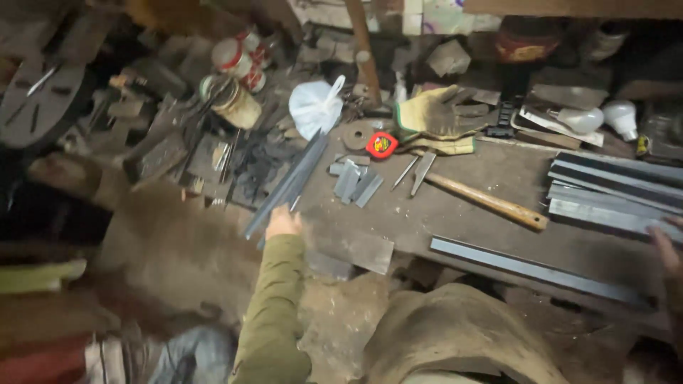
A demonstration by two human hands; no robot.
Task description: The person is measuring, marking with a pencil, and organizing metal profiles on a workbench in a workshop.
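At the bench's left edge, the left hand [283, 222] grasps long steel strips [292, 181] slanting up-right; right grip [667, 245] unclear.

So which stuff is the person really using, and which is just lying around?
In use:
- left hand on the long metal strips
- right hand at the stacked metal bars

Lying about:
- hammer
- work gloves
- red tape measure
- white plastic bag
- light bulbs

Workbench [491, 235]: hammer [491, 203], steel strips [612, 192], gloves [437, 117].
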